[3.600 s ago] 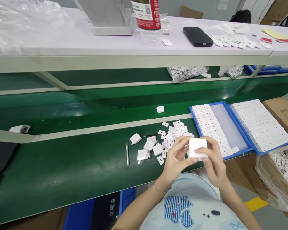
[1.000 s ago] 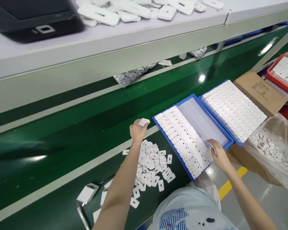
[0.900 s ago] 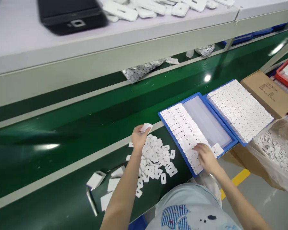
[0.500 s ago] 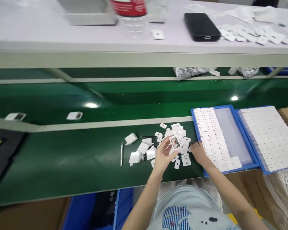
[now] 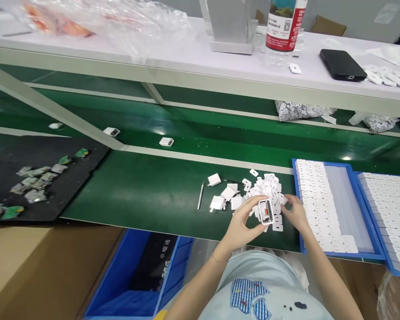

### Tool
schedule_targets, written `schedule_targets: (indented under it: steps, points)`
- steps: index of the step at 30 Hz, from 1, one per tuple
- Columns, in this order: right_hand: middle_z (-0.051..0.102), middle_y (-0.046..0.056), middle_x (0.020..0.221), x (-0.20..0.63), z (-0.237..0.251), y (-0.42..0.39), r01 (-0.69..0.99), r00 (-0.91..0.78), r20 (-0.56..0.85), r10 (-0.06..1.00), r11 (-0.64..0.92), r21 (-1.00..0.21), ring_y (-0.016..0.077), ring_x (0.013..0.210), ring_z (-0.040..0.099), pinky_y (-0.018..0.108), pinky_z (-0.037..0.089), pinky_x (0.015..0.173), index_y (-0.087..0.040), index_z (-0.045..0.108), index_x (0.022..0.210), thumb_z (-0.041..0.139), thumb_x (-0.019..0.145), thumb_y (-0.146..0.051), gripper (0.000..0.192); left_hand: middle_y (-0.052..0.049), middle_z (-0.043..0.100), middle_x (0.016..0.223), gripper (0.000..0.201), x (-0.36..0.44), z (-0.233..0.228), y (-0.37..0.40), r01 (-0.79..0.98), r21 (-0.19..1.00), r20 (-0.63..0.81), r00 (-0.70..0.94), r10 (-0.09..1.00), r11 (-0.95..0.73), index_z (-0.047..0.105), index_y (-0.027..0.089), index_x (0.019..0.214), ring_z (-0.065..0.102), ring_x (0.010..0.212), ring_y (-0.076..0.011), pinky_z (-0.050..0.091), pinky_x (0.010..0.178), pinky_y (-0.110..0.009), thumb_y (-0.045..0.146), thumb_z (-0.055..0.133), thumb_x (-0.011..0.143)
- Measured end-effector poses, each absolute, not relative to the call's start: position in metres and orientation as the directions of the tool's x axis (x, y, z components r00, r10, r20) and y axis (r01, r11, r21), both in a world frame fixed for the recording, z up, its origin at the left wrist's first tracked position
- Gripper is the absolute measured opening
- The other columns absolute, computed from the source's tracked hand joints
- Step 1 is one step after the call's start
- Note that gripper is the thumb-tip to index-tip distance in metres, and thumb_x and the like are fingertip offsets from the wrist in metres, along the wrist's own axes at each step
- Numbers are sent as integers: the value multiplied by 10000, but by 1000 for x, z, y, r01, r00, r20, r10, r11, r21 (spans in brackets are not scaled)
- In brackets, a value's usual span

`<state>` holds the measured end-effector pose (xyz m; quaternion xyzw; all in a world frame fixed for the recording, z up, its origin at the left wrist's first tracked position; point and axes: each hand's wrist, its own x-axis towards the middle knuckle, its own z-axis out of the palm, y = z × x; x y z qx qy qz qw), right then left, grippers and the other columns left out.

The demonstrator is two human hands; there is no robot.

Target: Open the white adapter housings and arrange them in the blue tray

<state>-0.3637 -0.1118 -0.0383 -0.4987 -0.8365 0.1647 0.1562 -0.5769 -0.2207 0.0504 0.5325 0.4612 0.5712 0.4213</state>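
Note:
My left hand (image 5: 242, 226) grips a white charger housing (image 5: 266, 212) between thumb and fingers. Its open end faces up towards me, and an orange-red part shows inside. Under and behind it lies a heap of small white cover plates (image 5: 268, 182), each with a slot. At the heap's right side, my right hand (image 5: 296, 214) has its thumb and fingertips closed on one white cover plate (image 5: 282, 200). Several more white charger housings (image 5: 228, 193) lie left of the heap, beside a pen-like craft knife (image 5: 200, 195).
On the right, a blue tray (image 5: 370, 249) holds rows of white pieces, with a second blue tray (image 5: 391, 271) beside it. A black mat (image 5: 63, 186) with circuit boards lies left. A shelf (image 5: 200, 73) carrying a bottle (image 5: 282, 31) and a black phone (image 5: 342, 65) crosses above the green bench.
My view has swung left, bringing the black mat and boards into sight. My right fingers have come up from the heap's edge with a cover plate. The left hand still holds the charger housing.

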Motion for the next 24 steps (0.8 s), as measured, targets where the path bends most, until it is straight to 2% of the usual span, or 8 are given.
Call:
schedule_targets:
  steps: [3, 5, 8, 11, 14, 17, 21, 24]
  points:
    - [589, 117, 1324, -374, 23, -135, 635, -506, 200, 839, 519, -572, 223, 1193, 616, 368, 573, 946, -226, 555, 1301, 497, 989, -329, 334, -90, 599, 1356, 542, -585, 53, -225, 109, 969, 227, -12, 974, -224, 545, 309, 1369, 540, 1297, -281, 448, 1107, -458, 236, 702, 856]
    - [578, 79, 1350, -382, 61, -153, 413, -572, 314, 758, 597, -688, 232, 1256, 577, 400, 537, 1021, -298, 569, 1311, 579, 959, -315, 353, -82, 571, 1407, 589, -589, 53, -227, 168, 954, 248, 24, 968, -248, 487, 333, 1419, 506, 1341, -281, 412, 1140, -473, 231, 686, 874]
    - [598, 54, 1346, -394, 95, -173, 222, -624, 395, 674, 637, -738, 234, 1258, 581, 426, 532, 1038, -361, 558, 1358, 633, 937, -240, 444, -79, 518, 1469, 645, -592, 57, -229, 212, 942, 255, 61, 965, -262, 402, 356, 1464, 477, 1378, -276, 392, 1161, -482, 207, 658, 891]
    - [605, 49, 1355, -398, 105, -180, 236, -621, 379, 686, 626, -744, 235, 1253, 592, 436, 556, 1012, -386, 540, 1387, 623, 944, -218, 481, -98, 496, 1464, 634, -594, 63, -231, 215, 935, 271, 87, 959, -283, 377, 340, 1458, 482, 1377, -276, 423, 1144, -475, 212, 646, 899]
    - [611, 36, 1371, -396, 107, -181, 243, -625, 369, 688, 621, -746, 238, 1262, 594, 457, 564, 1007, -408, 539, 1385, 619, 945, -211, 489, -116, 522, 1406, 627, -598, 66, -231, 228, 896, 358, 132, 924, -380, 355, 324, 1449, 524, 1337, -265, 464, 1108, -459, 209, 643, 904]
    - [620, 12, 1381, -396, 110, -183, 263, -638, 386, 666, 659, -704, 263, 1327, 544, 546, 494, 1080, -425, 523, 1396, 622, 941, -204, 515, -118, 552, 1375, 619, -602, 67, -227, 214, 837, 478, 158, 864, -503, 335, 322, 1425, 540, 1307, -260, 473, 1080, -479, 174, 636, 905]
    - [550, -1, 1462, -400, 112, -187, 352, -595, 392, 702, 666, -658, 298, 1450, 383, 653, 356, 1145, -435, 515, 1401, 613, 943, -207, 520, -113, 584, 1354, 368, -607, 70, -218, 281, 750, 552, 232, 801, -599, 540, 303, 1220, 550, 1256, -277, 462, 1037, -506, 109, 586, 911]
    - [451, -3, 1543, -404, 110, -189, 358, -530, 267, 805, 498, -790, 298, 1485, 314, 630, 323, 1172, -438, 535, 1384, 629, 940, -273, 483, -107, 593, 1363, 323, -609, 73, -213, 306, 726, 555, 266, 788, -615, 632, 315, 1122, 569, 1214, -280, 465, 1000, -503, 87, 556, 906]
